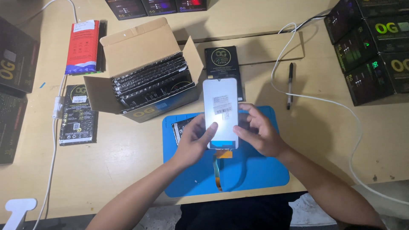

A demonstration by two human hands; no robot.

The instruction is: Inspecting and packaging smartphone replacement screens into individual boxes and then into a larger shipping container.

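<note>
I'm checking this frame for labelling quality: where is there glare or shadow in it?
In the head view, glare washes out the lower part of the white phone screen panel held by the left hand and right hand. The cardboard box casts a soft shadow on the wooden table beside it. The dark boxes at the right edge show slight wide-angle stretching. Focus is sharp overall.

White screen panel (220, 111) (orange ribbon cable (219, 170)) over a blue mat (264, 170).

I note a white phone display panel (220, 111), rectangular, upright and slightly tilted, raised above the blue mat (255, 170); an orange flex ribbon (220, 168) hangs from its lower edge.
</note>
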